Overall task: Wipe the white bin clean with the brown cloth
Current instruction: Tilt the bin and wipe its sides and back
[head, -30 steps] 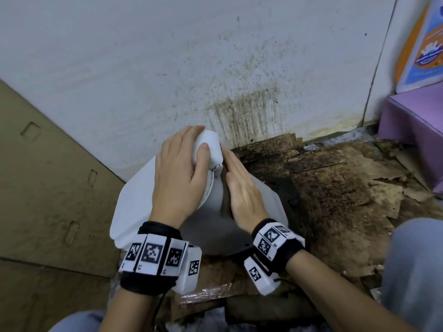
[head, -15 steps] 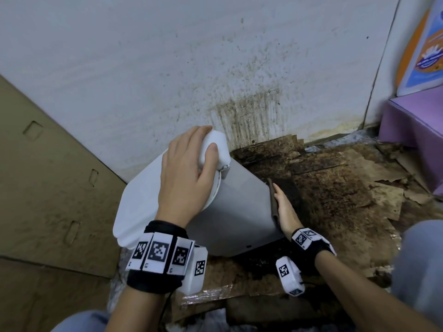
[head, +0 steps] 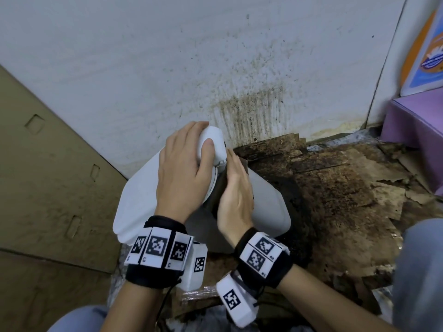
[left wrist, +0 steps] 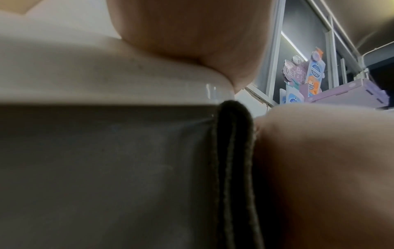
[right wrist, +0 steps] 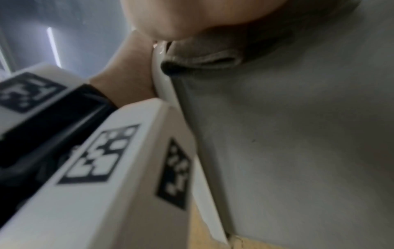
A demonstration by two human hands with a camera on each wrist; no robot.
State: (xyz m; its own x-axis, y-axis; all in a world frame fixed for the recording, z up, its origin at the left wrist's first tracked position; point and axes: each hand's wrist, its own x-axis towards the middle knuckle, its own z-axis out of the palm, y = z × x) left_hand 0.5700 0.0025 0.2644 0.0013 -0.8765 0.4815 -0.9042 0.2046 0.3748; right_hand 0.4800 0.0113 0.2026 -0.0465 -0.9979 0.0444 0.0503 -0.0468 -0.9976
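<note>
White plastic fills the middle of the head view: the white bin [head: 141, 195] is tipped over, lying on its side on the dirty floor [head: 335, 212], its top end up against the stained wall [head: 215, 68]. Left hand [head: 184, 173] is on top of it, fingers curled over the rounded white lid knob [head: 213, 142] at the far end, thumb pressing the knob's near side, gripping it firmly. Right hand [head: 236, 192] lies flat, fingers straight and together, pointing toward the wall, palm pushing the brown cloth [head: 217, 188] against the bin's grey side panel [head: 268, 207]. The cloth shows as a dark strip between that palm and the lid edge, just beside the left thumb. From the left wrist view, the cloth [left wrist: 232, 151] appears as a folded dark edge running down the grey wall [left wrist: 106, 168], sandwiched against the right hand [left wrist: 319, 168], with the pale lid rim [left wrist: 85, 80] above it. From the right wrist view the cloth [right wrist: 204, 55] bunches under the palm [right wrist: 192, 16] right at the white rim [right wrist: 164, 80], touching the grey surface [right wrist: 298, 134]; the picture is blurred. Both wrists carry black bands with white marker blocks [head: 158, 248]. Flattened cardboard [head: 48, 188] leans at the left, and a purple box [head: 417, 123] sits at the right edge, well apart from the bin. Torn, darkly stained cardboard scraps [head: 383, 192] cover the floor to the right.
</note>
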